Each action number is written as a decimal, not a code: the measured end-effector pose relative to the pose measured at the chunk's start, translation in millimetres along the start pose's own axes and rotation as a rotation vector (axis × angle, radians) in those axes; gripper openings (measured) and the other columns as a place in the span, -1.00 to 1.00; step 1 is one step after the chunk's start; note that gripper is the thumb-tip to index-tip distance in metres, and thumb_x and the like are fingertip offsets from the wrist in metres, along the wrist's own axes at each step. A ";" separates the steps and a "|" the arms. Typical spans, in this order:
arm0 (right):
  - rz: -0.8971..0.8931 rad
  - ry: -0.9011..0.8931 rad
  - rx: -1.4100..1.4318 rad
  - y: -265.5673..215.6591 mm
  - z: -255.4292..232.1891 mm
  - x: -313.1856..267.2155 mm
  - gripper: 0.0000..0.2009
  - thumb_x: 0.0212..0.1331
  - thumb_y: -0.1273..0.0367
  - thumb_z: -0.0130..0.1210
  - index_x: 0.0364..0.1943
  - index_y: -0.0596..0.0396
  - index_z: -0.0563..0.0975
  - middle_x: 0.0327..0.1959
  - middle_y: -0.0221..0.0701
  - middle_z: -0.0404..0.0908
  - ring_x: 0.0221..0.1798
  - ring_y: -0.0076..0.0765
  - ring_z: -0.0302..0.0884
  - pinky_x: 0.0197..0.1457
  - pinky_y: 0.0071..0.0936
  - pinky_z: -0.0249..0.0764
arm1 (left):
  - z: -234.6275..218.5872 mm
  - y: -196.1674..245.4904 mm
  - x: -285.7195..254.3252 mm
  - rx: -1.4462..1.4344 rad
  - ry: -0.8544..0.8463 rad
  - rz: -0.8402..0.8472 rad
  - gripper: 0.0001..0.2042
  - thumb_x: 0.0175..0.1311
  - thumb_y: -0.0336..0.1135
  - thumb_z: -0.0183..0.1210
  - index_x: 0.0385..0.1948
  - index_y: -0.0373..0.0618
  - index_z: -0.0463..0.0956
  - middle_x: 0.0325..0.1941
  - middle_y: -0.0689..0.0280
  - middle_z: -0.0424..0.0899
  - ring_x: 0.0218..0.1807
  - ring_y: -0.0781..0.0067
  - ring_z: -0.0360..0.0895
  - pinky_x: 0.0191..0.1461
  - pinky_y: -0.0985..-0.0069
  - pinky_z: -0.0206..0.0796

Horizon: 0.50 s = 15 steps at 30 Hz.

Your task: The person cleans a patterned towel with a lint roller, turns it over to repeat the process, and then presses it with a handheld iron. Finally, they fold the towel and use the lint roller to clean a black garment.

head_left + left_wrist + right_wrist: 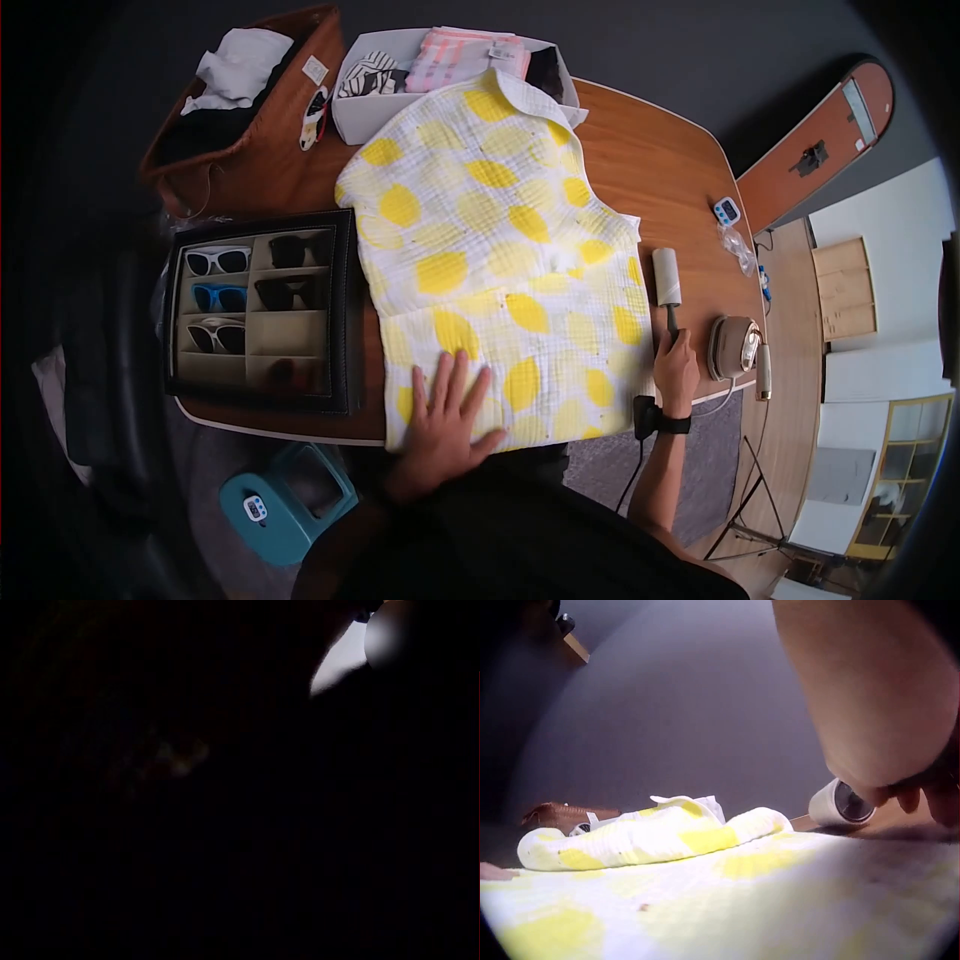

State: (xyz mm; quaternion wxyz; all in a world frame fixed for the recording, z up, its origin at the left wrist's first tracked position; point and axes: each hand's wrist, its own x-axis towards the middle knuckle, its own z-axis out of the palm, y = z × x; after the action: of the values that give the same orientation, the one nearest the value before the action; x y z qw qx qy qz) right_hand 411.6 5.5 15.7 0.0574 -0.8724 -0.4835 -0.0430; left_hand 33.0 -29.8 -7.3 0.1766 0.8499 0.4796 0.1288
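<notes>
Wooden table [660,160] with rounded corners, spread with goods

A lemon-print shirt [490,250] fills the centre; a sunglasses tray [262,310] lies left, a brown bag [255,120] and white box [365,115] upper left, a lint roller [667,280], timer [726,211] and small appliance [735,347] right.

The head camera looks steeply down, from above, over the whole wooden table [650,160]. The right wrist camera sits low at the table's edge, skimming close across the lemon-print garment [705,900] toward the lint roller [840,804]; both views share these. The left wrist view is almost entirely dark.
</notes>
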 end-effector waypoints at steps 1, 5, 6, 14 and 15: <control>-0.079 0.097 0.061 -2.0 5.2 -1.4 -0.72 0.50 0.20 -0.04 -0.18 0.16 0.43 -0.40 0.10 0.62 -0.30 0.37 0.59 -0.34 0.19 0.43 | 2.6 4.3 -6.6 -0.039 -0.019 0.013 -0.12 0.29 0.36 0.09 0.52 -0.05 0.19 0.64 -0.12 0.00 0.67 -0.13 -0.13 0.62 -0.27 -0.40; -0.131 0.071 0.518 -34.9 8.3 -30.0 -0.70 0.56 0.20 -0.11 -0.21 0.17 0.44 -0.50 0.11 0.56 -0.44 0.37 0.51 -0.47 0.09 0.30 | -5.6 5.7 -29.3 -0.103 -0.123 0.090 -0.16 0.23 0.33 0.21 0.48 0.03 0.28 0.64 0.02 0.06 0.64 -0.07 -0.05 0.61 -0.13 -0.23; -0.112 0.040 0.519 -51.4 9.4 -43.5 -0.71 0.56 0.20 -0.10 -0.20 0.15 0.45 -0.59 0.08 0.53 -0.54 0.35 0.48 -0.53 0.10 0.26 | -14.4 1.2 -30.0 -0.104 -0.123 0.094 -0.16 0.23 0.33 0.21 0.48 0.03 0.28 0.64 0.02 0.06 0.64 -0.07 -0.05 0.61 -0.13 -0.23; -0.480 -0.180 0.443 -102.7 0.8 -87.0 -0.70 0.41 0.15 0.16 -0.17 0.12 0.46 -0.62 -0.09 0.57 -0.54 0.17 0.58 -0.52 0.01 0.39 | -14.3 -38.6 10.2 -0.037 0.090 0.054 -0.44 0.39 -0.04 0.17 0.35 -0.11 0.42 0.40 -0.10 0.35 0.37 -0.17 0.31 0.47 -0.07 0.06; -0.466 -0.144 0.424 -98.0 -0.5 -79.8 -0.69 0.39 0.12 0.17 -0.18 0.10 0.47 -0.61 -0.11 0.59 -0.53 0.15 0.59 -0.50 0.00 0.42 | -12.4 -39.6 12.1 -0.029 0.115 0.041 -0.43 0.40 -0.04 0.15 0.38 -0.12 0.38 0.42 -0.13 0.31 0.41 -0.19 0.27 0.50 -0.09 0.01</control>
State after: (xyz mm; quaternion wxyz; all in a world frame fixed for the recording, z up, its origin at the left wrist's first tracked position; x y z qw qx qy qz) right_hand 286.3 -10.0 11.6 0.1922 -0.7077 -0.6711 0.1089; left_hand 3.8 1.7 -12.2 0.1583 0.8480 0.4695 0.1881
